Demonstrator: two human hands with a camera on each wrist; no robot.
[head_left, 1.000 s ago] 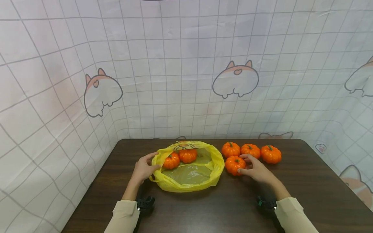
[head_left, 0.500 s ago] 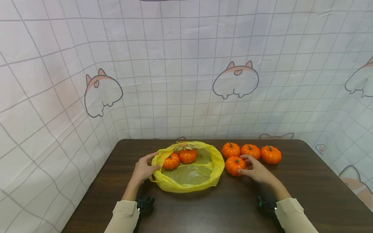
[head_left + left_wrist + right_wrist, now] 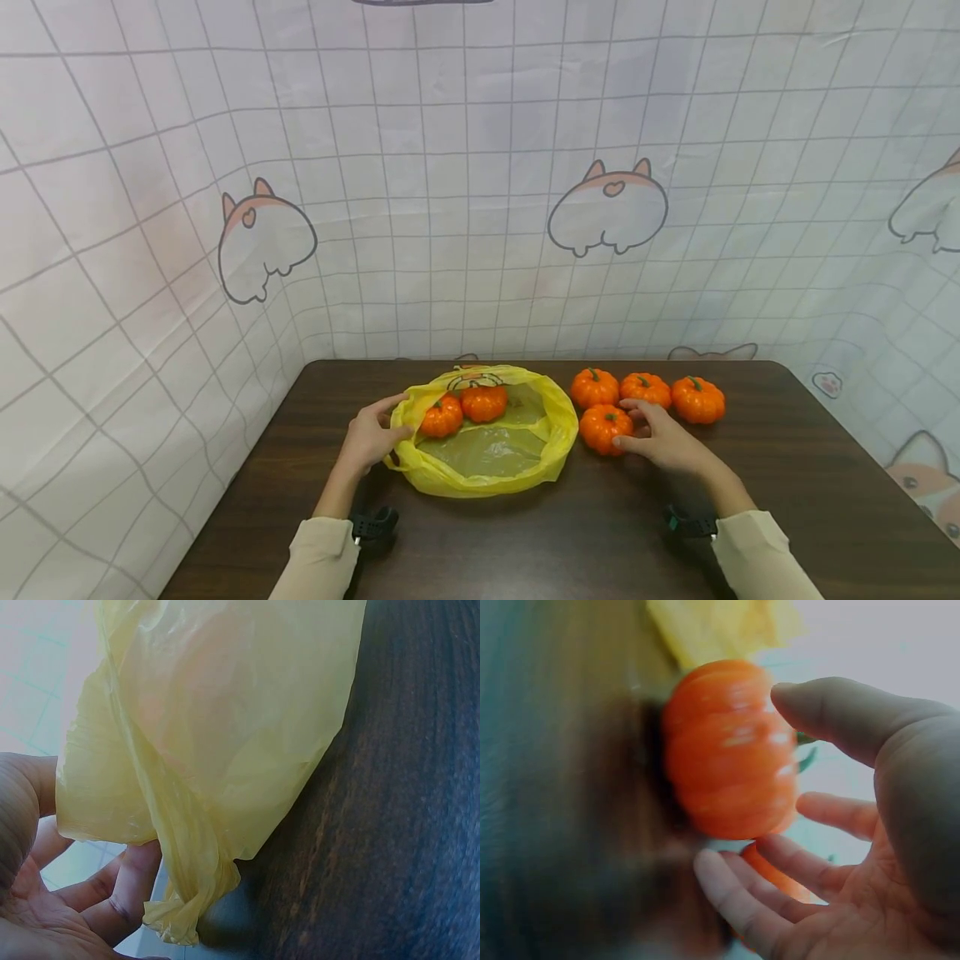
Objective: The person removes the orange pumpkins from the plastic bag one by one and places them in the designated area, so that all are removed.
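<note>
My left hand (image 3: 367, 437) pinches the left rim of a yellow plastic bag (image 3: 480, 487), which stands with its mouth spread wide. Two small orange pumpkins (image 3: 441, 417) lie inside, on the bag's left. In the left wrist view, the flap of the bag hides my thumb tip, and the other fingers (image 3: 139, 874) bend loosely under it. My right hand (image 3: 667, 442) is at the right side of a small pumpkin (image 3: 603, 430) resting on the table. In the right wrist view, the thumb and relaxed fingertips touch or nearly touch this pumpkin (image 3: 727, 757); firm contact cannot be made out.
Behind the right hand sit three more small pumpkins (image 3: 697, 400) in a row. All stand on a dark wooden table (image 3: 510, 550). A white grid-patterned cloth (image 3: 480, 250) with cartoon prints hangs behind the table and along both sides.
</note>
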